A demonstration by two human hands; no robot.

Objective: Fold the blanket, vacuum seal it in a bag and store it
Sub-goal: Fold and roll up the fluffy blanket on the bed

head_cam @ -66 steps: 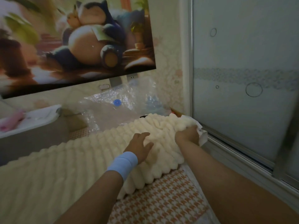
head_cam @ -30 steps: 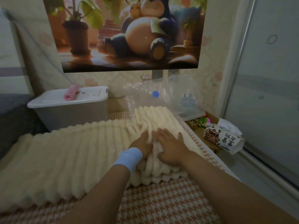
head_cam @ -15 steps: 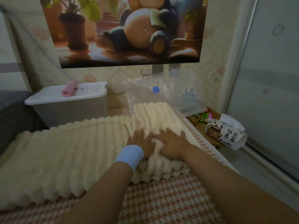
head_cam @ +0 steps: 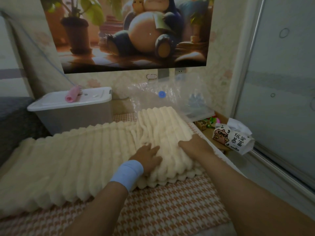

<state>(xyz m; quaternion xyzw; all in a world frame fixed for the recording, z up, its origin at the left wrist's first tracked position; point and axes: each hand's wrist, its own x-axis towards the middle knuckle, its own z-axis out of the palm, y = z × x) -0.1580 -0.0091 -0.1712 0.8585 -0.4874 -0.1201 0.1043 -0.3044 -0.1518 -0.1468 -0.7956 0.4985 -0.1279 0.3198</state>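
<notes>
A cream ribbed blanket (head_cam: 68, 159) lies across the bed, its right end folded over into a thicker stack. My left hand (head_cam: 147, 156), with a blue wristband, rests flat on that folded stack, fingers spread. My right hand (head_cam: 194, 145) lies on the stack's right edge, fingers curled into the fabric; whether it grips is unclear. A clear vacuum bag (head_cam: 170, 101) with a blue valve (head_cam: 162, 94) stands crumpled against the wall just behind the blanket.
A grey storage box with a white lid (head_cam: 71, 106) sits at the back left, a pink roll (head_cam: 73, 93) on top. A tissue pack (head_cam: 231, 138) lies right of the bed by the sliding glass door (head_cam: 281, 99). The bedsheet (head_cam: 170, 210) is orange houndstooth.
My hands have moved apart on the folded stack: the right one slid to its right edge, the left one stayed near the middle. The view dropped slightly.
</notes>
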